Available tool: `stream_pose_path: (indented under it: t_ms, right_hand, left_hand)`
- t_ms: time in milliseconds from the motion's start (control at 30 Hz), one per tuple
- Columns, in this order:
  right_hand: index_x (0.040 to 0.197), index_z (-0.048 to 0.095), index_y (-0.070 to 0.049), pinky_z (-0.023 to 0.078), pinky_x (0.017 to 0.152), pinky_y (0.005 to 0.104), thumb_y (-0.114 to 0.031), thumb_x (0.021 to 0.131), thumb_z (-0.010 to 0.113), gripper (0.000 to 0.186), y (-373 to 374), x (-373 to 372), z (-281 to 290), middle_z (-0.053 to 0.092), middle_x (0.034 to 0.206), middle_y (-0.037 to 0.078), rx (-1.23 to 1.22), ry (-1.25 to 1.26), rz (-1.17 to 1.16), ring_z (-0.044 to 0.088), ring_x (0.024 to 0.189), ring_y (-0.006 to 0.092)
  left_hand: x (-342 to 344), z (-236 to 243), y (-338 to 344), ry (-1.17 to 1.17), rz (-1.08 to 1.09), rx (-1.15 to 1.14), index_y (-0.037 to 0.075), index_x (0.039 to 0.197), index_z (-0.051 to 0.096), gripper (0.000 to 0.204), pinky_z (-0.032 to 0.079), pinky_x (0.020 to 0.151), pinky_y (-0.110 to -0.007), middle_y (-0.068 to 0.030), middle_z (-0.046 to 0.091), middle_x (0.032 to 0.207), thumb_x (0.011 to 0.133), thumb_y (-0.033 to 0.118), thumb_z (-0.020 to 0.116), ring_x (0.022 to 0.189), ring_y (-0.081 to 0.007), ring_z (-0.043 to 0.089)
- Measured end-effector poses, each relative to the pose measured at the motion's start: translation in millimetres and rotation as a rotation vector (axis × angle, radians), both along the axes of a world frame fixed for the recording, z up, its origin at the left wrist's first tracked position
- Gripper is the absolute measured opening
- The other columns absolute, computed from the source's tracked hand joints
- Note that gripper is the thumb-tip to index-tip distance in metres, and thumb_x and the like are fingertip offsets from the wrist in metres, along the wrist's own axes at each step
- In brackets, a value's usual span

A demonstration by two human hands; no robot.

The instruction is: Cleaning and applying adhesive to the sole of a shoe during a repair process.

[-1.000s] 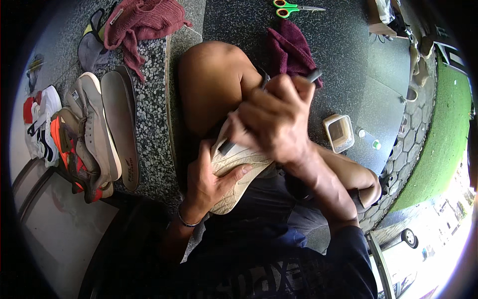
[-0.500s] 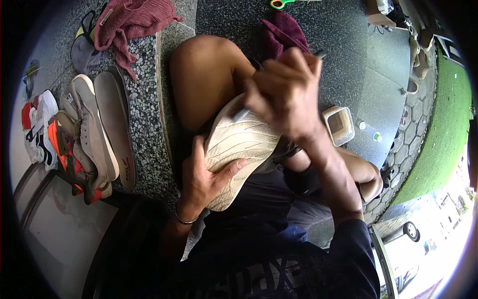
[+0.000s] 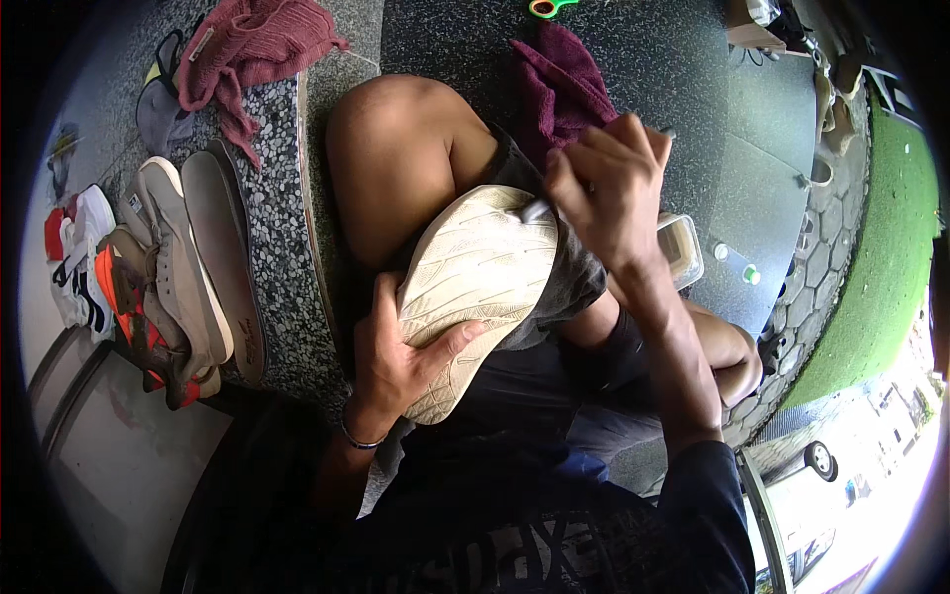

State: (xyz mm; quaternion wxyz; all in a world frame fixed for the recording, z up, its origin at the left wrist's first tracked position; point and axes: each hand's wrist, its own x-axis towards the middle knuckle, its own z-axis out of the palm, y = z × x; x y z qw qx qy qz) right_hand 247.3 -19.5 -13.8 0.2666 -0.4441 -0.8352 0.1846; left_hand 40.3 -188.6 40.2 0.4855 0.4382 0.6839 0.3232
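My left hand [image 3: 401, 351] grips a beige shoe sole [image 3: 475, 267], its patterned face up over my lap, thumb pressed on its edge. My right hand [image 3: 609, 183] is closed round a dark grey stick-like tool [image 3: 537, 211], whose lower end touches the sole near the toe; its far end sticks out past my knuckles. Beyond my right hand lies a crumpled maroon cloth [image 3: 564, 79]. A translucent plastic container [image 3: 686, 247] sits to the right, partly hidden by my arm, beside a small clear bottle with a green cap [image 3: 737, 265].
At left lie grey shoes [image 3: 180, 267], an insole [image 3: 242, 287], orange and white shoes [image 3: 119, 287], a pink knit cloth [image 3: 252, 54] and a grey bag-like item [image 3: 158, 114]. Green-handled scissors [image 3: 544, 7] are at the top. Paving, more footwear [image 3: 841, 119] and grass [image 3: 881, 277] are at right.
My right hand has moved rightward along the sole, up and then slightly down, with the tool. More of the sole shows. My left hand keeps its grip, shifted slightly left.
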Motion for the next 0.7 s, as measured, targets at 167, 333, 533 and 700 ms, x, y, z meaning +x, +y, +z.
stream_pose_path:
  t_ms: [167,333,533,700]
  right_hand:
    - [0.067,0.070,-0.016,0.032,0.081,0.0413,-0.032,0.085,0.072,0.025,2,10,-8,0.059,0.070,-0.003,0.032,-0.023,-0.058,0.050,0.077,0.0186]
    - [0.062,0.062,-0.013,0.034,0.079,0.0416,-0.026,0.083,0.072,0.027,-34,-9,4,0.057,0.068,-0.002,0.023,0.125,0.032,0.048,0.073,0.0207]
    - [0.064,0.067,-0.014,0.033,0.083,0.0391,-0.030,0.088,0.071,0.029,-42,-23,13,0.059,0.067,0.001,0.091,0.174,0.083,0.049,0.078,0.0190]
    - [0.064,0.066,-0.013,0.032,0.081,0.0390,-0.025,0.088,0.070,0.027,-27,-25,11,0.053,0.064,-0.001,0.145,0.132,-0.027,0.047,0.073,0.0200]
  left_hand:
    - [0,0,2,0.006,-0.029,0.012,-0.005,0.122,0.049,0.061,0.062,0.083,-0.037,-0.0236,0.074,0.109,0.086,0.028,0.087,0.100,-0.0278,0.076]
    - [-2,-2,-3,-0.043,0.020,-0.005,-0.005,0.120,0.049,0.060,0.062,0.082,-0.037,-0.0238,0.074,0.109,0.087,0.029,0.086,0.099,-0.0287,0.076]
    - [-1,-1,2,0.015,-0.020,0.012,-0.005,0.121,0.051,0.061,0.061,0.085,-0.038,-0.0232,0.074,0.109,0.086,0.030,0.087,0.101,-0.0291,0.076]
    - [-2,-4,2,-0.001,-0.001,0.002,-0.005,0.121,0.051,0.060,0.061,0.084,-0.037,-0.0239,0.074,0.109,0.086,0.028,0.087,0.101,-0.0283,0.075]
